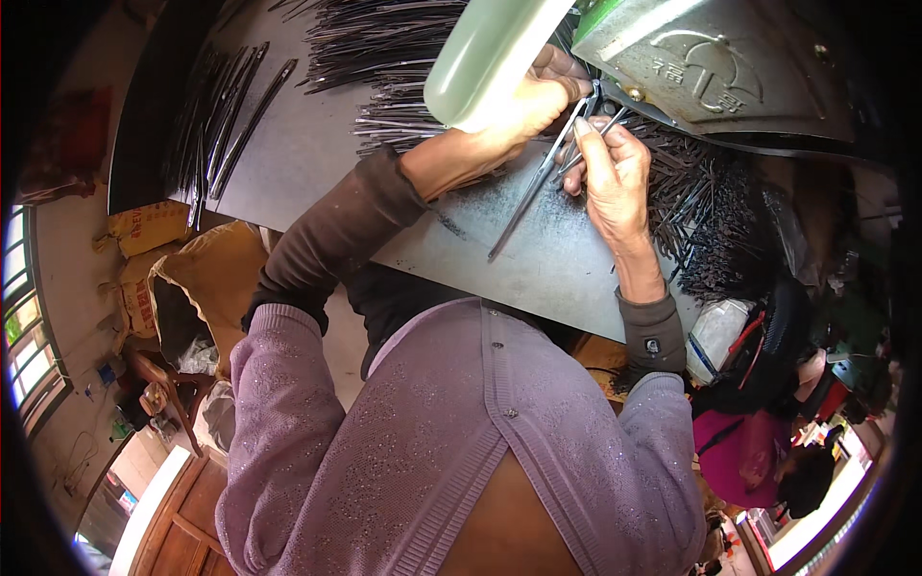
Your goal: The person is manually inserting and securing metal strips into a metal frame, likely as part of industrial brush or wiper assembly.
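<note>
My left hand (pixel 538 101) is under the pale green rounded bar, its fingers closed at the upper end of a long thin metal strip (pixel 526 206). That strip slants down and left across the grey metal tabletop (pixel 437 245). Just to the right, my right hand (pixel 615 182) pinches a thin dark metal rod (pixel 615 120) between thumb and fingers, close beside the strip. The fingertips of my left hand are partly hidden by the bar and the machine's edge.
A grey-green metal machine cover (pixel 711 77) and the pale green bar (pixel 490 72) overhang my hands. Dark strips lie in a heap (pixel 701 211) at right, a pile (pixel 375 43) at the back and a bundle (pixel 226 125) at far left. An open sack (pixel 216 274) stands at left.
</note>
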Available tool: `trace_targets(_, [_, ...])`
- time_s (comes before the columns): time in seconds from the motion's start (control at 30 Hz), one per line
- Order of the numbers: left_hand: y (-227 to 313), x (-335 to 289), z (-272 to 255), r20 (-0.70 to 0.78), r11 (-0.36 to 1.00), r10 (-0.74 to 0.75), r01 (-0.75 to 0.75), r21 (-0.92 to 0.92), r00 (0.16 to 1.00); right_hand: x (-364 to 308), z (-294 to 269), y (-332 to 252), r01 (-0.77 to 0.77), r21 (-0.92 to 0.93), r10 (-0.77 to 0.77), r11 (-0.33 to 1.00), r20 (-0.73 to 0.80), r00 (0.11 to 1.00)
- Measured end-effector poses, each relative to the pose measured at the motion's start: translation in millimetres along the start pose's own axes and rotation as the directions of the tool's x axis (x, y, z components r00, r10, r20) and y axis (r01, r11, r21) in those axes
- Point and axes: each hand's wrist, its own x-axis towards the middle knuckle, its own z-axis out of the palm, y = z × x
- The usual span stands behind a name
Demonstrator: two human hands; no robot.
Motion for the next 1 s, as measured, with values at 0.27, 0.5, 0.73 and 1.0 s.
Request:
trace_targets(0.27, [-2.9, 0.7, 3.6, -0.009, 0.999, 0.053, -0.053, 0.002, 0.999, -0.4, 0.8, 2.9, 0.052, -0.012, -0.052, 0.999, -0.048, 0.997])
trace_targets(0.5, [-2.2, -4.2, 2.4, -0.021, 1.000, 0.009, -0.009, -0.028, 1.000, -0.9, 2.8, 5.3, 0.016, 0.027, -0.014, 0.999, -0.052, 0.999])
trace_targets(0.73, [-0.6, -2.0, -1.9, 0.024, 0.993, 0.014, -0.017, 0.117, 1.000, 1.5, -5.6, 4.2, -0.071, 0.236, 0.061, 0.969, 0.050, 0.997])
trace_targets(1.0, [-0.4, -6.6, 3.6, 0.076, 0.969, -0.168, 0.179, -0.171, 0.983, 5.5, -11.6, 1.0, -0.066, 0.144, 0.055, 0.987, 0.076, 0.996])
